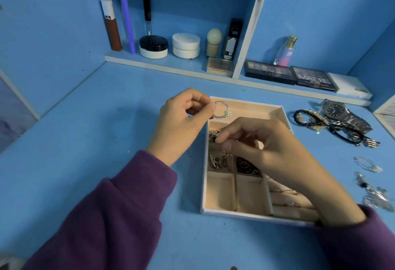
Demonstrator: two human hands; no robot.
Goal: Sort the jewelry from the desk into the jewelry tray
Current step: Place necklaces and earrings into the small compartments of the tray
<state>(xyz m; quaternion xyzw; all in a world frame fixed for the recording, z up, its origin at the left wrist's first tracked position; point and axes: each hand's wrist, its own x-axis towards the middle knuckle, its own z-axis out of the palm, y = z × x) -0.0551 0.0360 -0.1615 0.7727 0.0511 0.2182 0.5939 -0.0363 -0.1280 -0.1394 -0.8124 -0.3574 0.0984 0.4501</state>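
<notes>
Left hand [181,120] is raised over the far-left corner of the cream, fabric-lined rectangular jewelry tray [204,184]. Its thumb and forefinger pinch a small round hoop of clear glassy beads [221,110], and the other fingers are curled in.

Right hand [269,147] is over the tray's middle, fingers bent and tips pressed narrow on what looks like a thin pale beaded strand [214,135]; it's small and partly hidden.

Below that hand, a middle-left compartment holds a tangled silvery chain cluster [217,160], and the one to its right holds dark grainy beads [245,166].

To the right of the tray on the matte blue desk [106,120] lie:
- a steel-link wristwatch with a black dial [335,110]
- black round-bead bracelets [307,118] touching the watch
- a thin silver oval bangle [367,163], nearer and apart from them
- spiky silver pendants [376,198], nearest of all

Both sleeves are soft purple fleece.
</notes>
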